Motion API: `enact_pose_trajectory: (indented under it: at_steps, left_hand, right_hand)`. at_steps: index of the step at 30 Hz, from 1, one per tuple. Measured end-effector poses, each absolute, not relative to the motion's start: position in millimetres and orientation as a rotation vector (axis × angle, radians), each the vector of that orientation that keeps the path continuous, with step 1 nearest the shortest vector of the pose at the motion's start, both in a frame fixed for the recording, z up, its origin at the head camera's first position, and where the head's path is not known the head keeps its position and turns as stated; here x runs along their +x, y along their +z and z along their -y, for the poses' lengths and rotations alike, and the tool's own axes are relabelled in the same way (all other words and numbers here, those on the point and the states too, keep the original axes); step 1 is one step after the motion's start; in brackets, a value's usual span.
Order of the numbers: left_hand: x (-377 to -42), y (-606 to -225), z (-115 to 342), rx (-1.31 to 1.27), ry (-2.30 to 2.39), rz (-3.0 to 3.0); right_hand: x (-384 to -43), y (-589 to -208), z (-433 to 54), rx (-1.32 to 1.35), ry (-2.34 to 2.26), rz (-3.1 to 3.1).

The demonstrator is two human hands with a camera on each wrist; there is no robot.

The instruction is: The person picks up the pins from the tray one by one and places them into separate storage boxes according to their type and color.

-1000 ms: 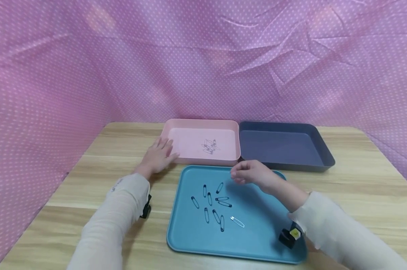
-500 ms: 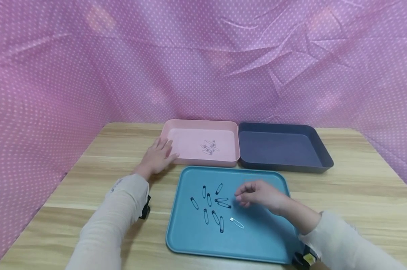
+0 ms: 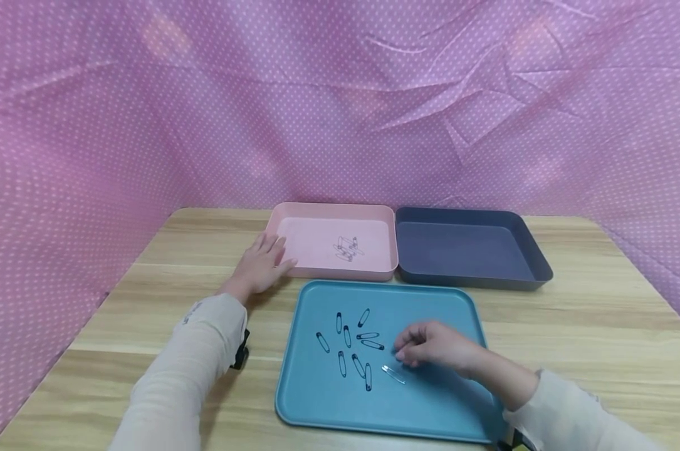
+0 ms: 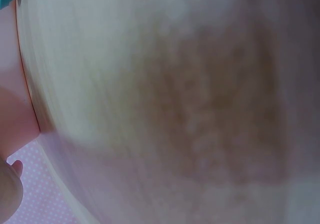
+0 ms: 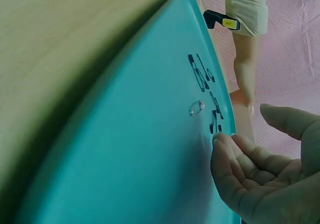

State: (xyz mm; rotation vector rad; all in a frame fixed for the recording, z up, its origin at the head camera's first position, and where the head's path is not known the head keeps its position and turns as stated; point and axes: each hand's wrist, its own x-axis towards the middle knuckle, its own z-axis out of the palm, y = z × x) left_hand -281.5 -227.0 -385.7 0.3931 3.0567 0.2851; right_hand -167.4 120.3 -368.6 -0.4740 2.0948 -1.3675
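My left hand (image 3: 259, 263) rests at the left front corner of the pink tray (image 3: 340, 274), fingers spread over its rim. Over the blue tray (image 3: 430, 419), my right hand (image 3: 437, 344) hovers with fingers loosely bent. Its thumb stands apart from the fingers in the right wrist view, and nothing shows between them. A silver safety pin (image 3: 393, 374) lies just below its fingertips; in the right wrist view that silver safety pin (image 5: 197, 108) is left of the fingers. Several black safety pins (image 3: 347, 337) lie scattered on the tray's left half. Silver safety pins (image 3: 348, 249) form a small pile in the pink tray.
A dark grey-blue tray (image 3: 469, 250) stands right of the pink one, their sides meeting. All three trays are on a wooden table (image 3: 599, 326). Pink dotted cloth (image 3: 340, 113) hangs behind and at the sides.
My right hand has moved from the back edge of the blue tray towards me, down close to the silver safety pin. The left hand has stayed at the pink tray.
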Motion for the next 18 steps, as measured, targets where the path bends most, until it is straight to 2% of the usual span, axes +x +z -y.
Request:
enact_pose_trajectory:
  at_steps: [18]
  left_hand:
    - [-284.0,-388.9,228.0,0.361,0.299,-3.053]
  right_hand:
    - [-156.0,-380.7,-103.9,-0.615,-1.048,-2.41]
